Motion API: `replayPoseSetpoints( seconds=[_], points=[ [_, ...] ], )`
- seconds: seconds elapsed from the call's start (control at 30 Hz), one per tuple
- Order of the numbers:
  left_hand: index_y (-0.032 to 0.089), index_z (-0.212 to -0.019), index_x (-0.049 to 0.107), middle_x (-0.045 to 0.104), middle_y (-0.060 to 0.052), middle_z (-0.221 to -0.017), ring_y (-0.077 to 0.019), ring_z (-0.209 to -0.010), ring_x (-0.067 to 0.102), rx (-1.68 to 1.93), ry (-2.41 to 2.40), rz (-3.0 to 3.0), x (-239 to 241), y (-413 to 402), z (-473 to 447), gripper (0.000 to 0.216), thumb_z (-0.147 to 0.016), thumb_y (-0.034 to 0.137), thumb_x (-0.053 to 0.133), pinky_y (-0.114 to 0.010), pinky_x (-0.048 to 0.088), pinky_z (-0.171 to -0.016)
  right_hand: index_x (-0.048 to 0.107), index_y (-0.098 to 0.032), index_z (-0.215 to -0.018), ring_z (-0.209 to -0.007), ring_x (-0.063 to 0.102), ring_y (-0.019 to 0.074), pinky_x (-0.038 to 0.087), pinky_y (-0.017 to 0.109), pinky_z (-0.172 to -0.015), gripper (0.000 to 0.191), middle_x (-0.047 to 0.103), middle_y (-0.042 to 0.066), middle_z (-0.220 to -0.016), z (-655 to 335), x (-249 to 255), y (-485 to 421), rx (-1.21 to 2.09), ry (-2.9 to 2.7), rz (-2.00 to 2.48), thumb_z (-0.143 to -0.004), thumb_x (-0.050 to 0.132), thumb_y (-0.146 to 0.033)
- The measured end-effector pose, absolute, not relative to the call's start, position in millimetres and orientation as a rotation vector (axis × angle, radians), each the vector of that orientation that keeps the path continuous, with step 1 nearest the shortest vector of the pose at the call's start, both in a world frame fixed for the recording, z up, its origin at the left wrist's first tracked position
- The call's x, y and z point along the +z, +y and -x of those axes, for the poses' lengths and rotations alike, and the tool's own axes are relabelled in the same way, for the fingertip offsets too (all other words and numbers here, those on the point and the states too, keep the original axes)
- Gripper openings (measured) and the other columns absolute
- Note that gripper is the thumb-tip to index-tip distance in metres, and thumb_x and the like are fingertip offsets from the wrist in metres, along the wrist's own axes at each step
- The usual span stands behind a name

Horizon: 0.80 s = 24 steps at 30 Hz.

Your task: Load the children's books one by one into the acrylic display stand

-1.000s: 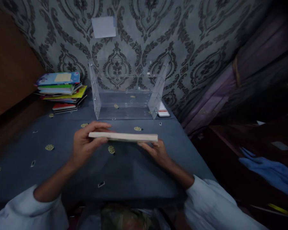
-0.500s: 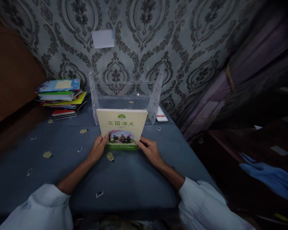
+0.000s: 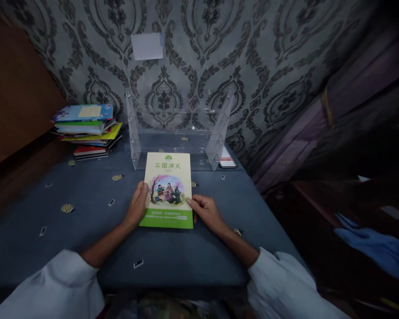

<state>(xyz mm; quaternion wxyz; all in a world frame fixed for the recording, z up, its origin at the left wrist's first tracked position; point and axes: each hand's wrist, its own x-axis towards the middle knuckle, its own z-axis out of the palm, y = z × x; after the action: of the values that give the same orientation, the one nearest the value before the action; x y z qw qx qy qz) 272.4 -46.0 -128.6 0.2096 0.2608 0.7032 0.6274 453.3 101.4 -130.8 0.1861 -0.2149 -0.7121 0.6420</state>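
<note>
A thin book with a pale yellow and green cover (image 3: pixel 168 189) lies flat, face up, on the blue patterned tablecloth (image 3: pixel 86 221) in front of me. My left hand (image 3: pixel 137 205) grips its left edge, fingers curled against it. On the other side my right hand (image 3: pixel 206 212) holds the right edge near the lower corner, thumb on the cover. Just beyond the book stands a clear acrylic rack (image 3: pixel 177 128) against the wall, with nothing in it.
A stack of several colourful books (image 3: pixel 86 128) sits at the back left of the table. A white paper note (image 3: pixel 147 45) is stuck on the patterned wall. A small white object (image 3: pixel 227 157) lies right of the rack. Dark furniture and blue cloth (image 3: pixel 372 243) are at right.
The book was held edge-on in the air, then tipped up with its cover facing me, and now lies flat on the tablecloth. Both hands stayed on its edges.
</note>
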Motion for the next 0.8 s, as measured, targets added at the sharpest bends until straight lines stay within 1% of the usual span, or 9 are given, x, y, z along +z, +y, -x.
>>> replayPoseSetpoints(
  seconds=[0.13,0.2,0.3,0.37,0.47,0.53,0.63,0.73,0.8],
  points=[
    [0.02,-0.127,0.052,0.073,-0.008,-0.109,-0.0271,-0.094,0.07,1.732,1.776,-0.668,-132.8,-51.9,-273.3,0.065,-0.081,0.065,0.065,-0.035,0.057,-0.075,0.055,-0.021,-0.063,-0.039,0.047,0.0086,0.039,0.021,-0.038,0.053,0.053,-0.006,-0.049,-456.0,-130.4,100.6,1.886,-2.046,0.64,-0.077,0.068,-0.07],
    [0.02,-0.131,0.048,0.072,-0.009,-0.112,-0.0264,-0.094,0.071,1.741,1.739,-0.696,-138.5,-56.2,-270.2,0.067,-0.081,0.06,0.067,-0.035,0.057,-0.075,0.055,-0.02,-0.063,-0.039,0.048,0.0085,0.04,0.021,-0.038,0.053,0.054,-0.006,-0.05,-456.6,-130.3,101.7,1.921,-2.07,0.667,-0.075,0.069,-0.071],
    [0.019,-0.136,0.046,0.068,-0.012,-0.121,-0.0273,-0.107,0.068,1.735,1.779,-0.866,-147.8,-63.3,-263.9,0.063,-0.086,0.053,0.064,-0.04,0.056,-0.089,0.056,-0.019,-0.063,-0.04,0.051,0.0083,0.042,0.02,-0.039,0.055,0.057,-0.005,-0.051,-456.6,-128.9,104.1,1.954,-2.098,0.717,-0.072,0.071,-0.071],
    [0.018,-0.141,0.044,0.064,-0.014,-0.13,-0.0284,-0.118,0.064,1.657,1.883,-1.034,-152.9,-68.1,-260.4,0.061,-0.09,0.05,0.057,-0.045,0.052,-0.1,0.056,-0.019,-0.064,-0.04,0.053,0.0087,0.043,0.02,-0.038,0.057,0.058,-0.004,-0.05,-456.0,-126.9,105.0,1.996,-2.114,0.753,-0.07,0.071,-0.073],
    [0.017,-0.142,0.048,0.054,-0.017,-0.145,-0.0312,-0.137,0.05,1.393,2.166,-1.389,-158.9,-74.4,-258.0,0.055,-0.095,0.046,0.049,-0.051,0.04,-0.114,0.056,-0.019,-0.065,-0.039,0.055,0.01,0.041,0.019,-0.034,0.058,0.058,-0.004,-0.048,-455.3,-123.9,105.3,2.05,-2.136,0.802,-0.068,0.072,-0.075],
    [0.015,-0.142,0.05,0.048,-0.018,-0.152,-0.032,-0.146,0.04,1.171,2.299,-1.622,-162.1,-77.4,-258.1,0.052,-0.098,0.043,0.044,-0.053,0.033,-0.12,0.055,-0.019,-0.063,-0.037,0.056,0.0108,0.04,0.019,-0.033,0.058,0.059,-0.004,-0.047,-455.5,-122.7,105.9,2.031,-2.173,0.837,-0.069,0.071,-0.075],
    [0.015,-0.148,0.044,0.044,-0.018,-0.156,-0.0303,-0.149,0.036,0.932,2.38,-1.823,-164.6,-79.7,-259.2,0.052,-0.102,0.039,0.036,-0.054,0.031,-0.121,0.053,-0.02,-0.06,-0.034,0.053,0.0101,0.037,0.019,-0.033,0.054,0.059,-0.003,-0.045,-457.9,-121.9,109.3,1.84,-2.295,0.893,-0.074,0.07,-0.07],
    [0.012,-0.15,0.042,0.044,-0.019,-0.156,-0.0297,-0.149,0.037,0.822,2.427,-1.925,-163.9,-80.4,-259.1,0.054,-0.105,0.04,0.032,-0.052,0.033,-0.121,0.054,-0.021,-0.057,-0.033,0.051,0.0096,0.036,0.021,-0.038,0.046,0.059,-0.003,-0.045,-460.8,-120.5,114.4,1.502,-2.43,0.91,-0.084,0.067,-0.056],
    [0.009,-0.149,0.043,0.045,-0.021,-0.156,-0.03,-0.148,0.038,0.77,2.442,-1.964,-162.6,-80.6,-258.5,0.056,-0.105,0.042,0.03,-0.051,0.035,-0.12,0.055,-0.021,-0.058,-0.039,0.055,0.0117,0.04,0.023,-0.044,0.04,0.061,-0.003,-0.047,-461.2,-118.9,117.3,1.267,-2.507,0.901,-0.089,0.064,-0.046]
  ],
)
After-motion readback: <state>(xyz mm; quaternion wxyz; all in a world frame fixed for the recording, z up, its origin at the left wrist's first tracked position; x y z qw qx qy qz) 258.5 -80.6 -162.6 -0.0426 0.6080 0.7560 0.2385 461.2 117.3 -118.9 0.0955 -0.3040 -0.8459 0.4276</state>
